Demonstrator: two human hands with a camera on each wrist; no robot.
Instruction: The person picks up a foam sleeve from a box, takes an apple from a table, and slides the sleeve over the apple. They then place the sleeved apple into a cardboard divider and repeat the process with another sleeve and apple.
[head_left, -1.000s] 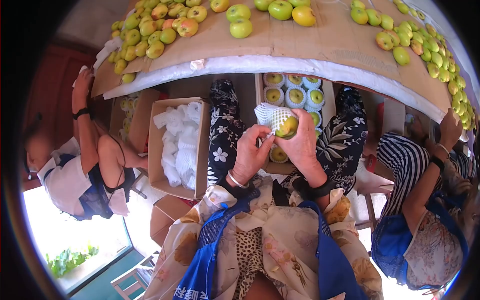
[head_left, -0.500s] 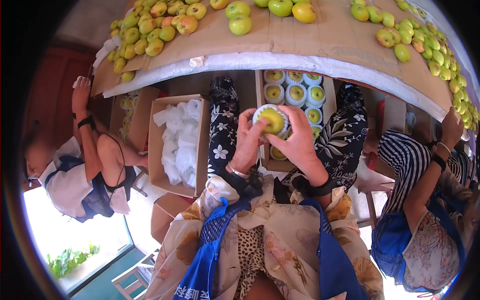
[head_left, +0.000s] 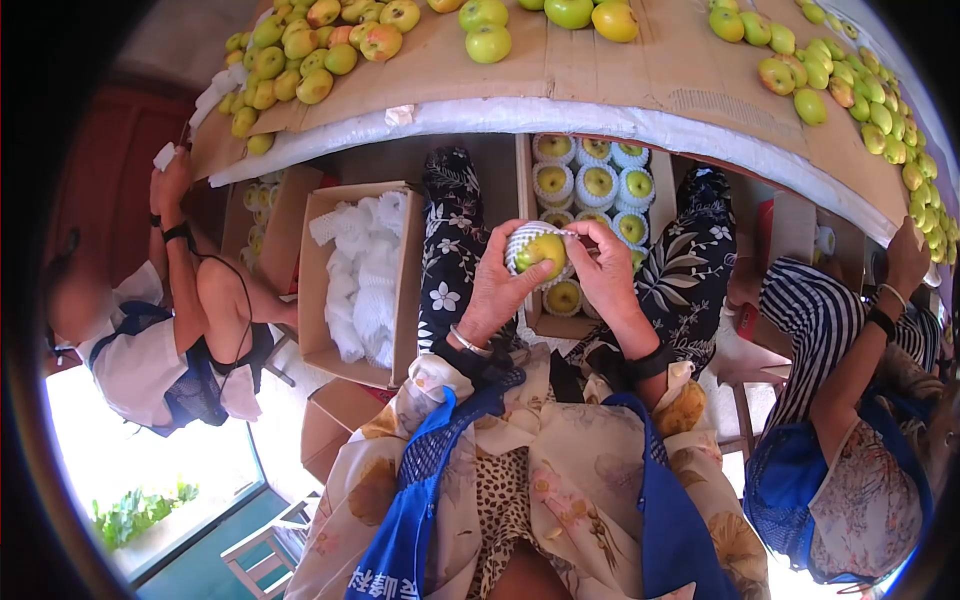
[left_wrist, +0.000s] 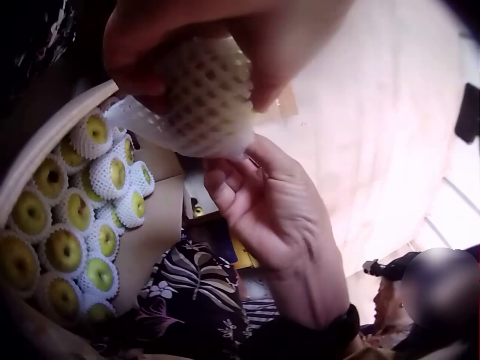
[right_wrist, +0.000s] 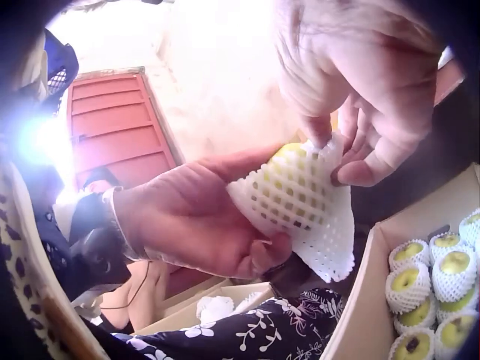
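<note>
A yellow-green apple (head_left: 541, 254) sits partly inside a white foam net sleeve (right_wrist: 319, 214) above my lap. My left hand (head_left: 497, 292) cradles the apple, thumb across its bare side in the head view. With thumb and fingers my right hand (head_left: 607, 284) pinches the sleeve's edge beside the fruit. Seen from the right wrist, the loose end of the sleeve hangs below the apple, and the right hand (right_wrist: 367, 90) grips its upper edge. The left wrist view shows the netting (left_wrist: 211, 101) stretched over the fruit between both hands.
Below my hands, a cardboard box (head_left: 524, 185) holds rows of netted apples (head_left: 597, 181). Another box (head_left: 314, 310) of loose foam sleeves (head_left: 375, 290) stands left of my knee. The cardboard-covered table (head_left: 640, 75) ahead bears heaped apples. One person sits on each side.
The sleeve's loose end pointed up and left a second ago. The apple then faced up in its netting under the left thumb; now it is tilted, and the right hand pinches the sleeve's edge.
</note>
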